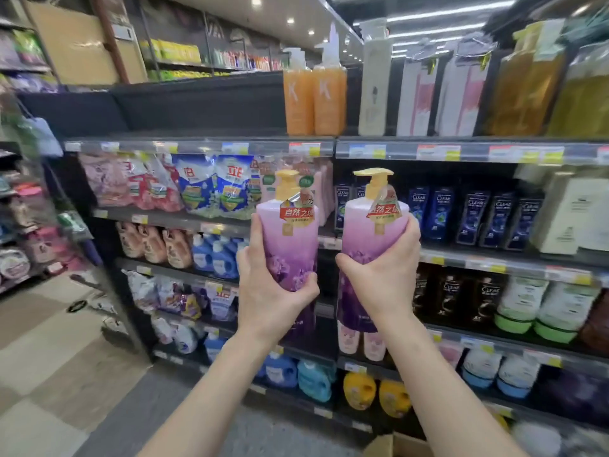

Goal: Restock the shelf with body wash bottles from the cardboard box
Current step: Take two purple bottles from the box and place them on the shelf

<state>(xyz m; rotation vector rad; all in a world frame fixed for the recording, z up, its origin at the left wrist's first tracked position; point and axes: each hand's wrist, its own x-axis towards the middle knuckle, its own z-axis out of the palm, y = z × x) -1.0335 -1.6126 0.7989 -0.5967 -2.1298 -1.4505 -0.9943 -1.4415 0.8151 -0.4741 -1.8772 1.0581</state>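
I hold two purple body wash bottles upright in front of the shelves, each with a yellow pump top and a red label tag. My left hand point(268, 293) grips the left bottle point(290, 239) around its lower half. My right hand point(382, 278) grips the right bottle point(369, 225) the same way. Both bottles hover at the height of the second shelf point(461, 257), in front of a dark gap just left of the blue Clear bottles point(471, 216). A corner of the cardboard box point(395, 445) shows at the bottom edge, beside my right forearm.
The top shelf point(372, 150) carries orange pump bottles point(313, 97), a white bottle and boxed sets. Detergent pouches point(211, 189) and jugs fill the left bay. Lower right shelves hold dark Clear bottles, white tubs and yellow jugs. An aisle floor point(66, 357) opens to the left.
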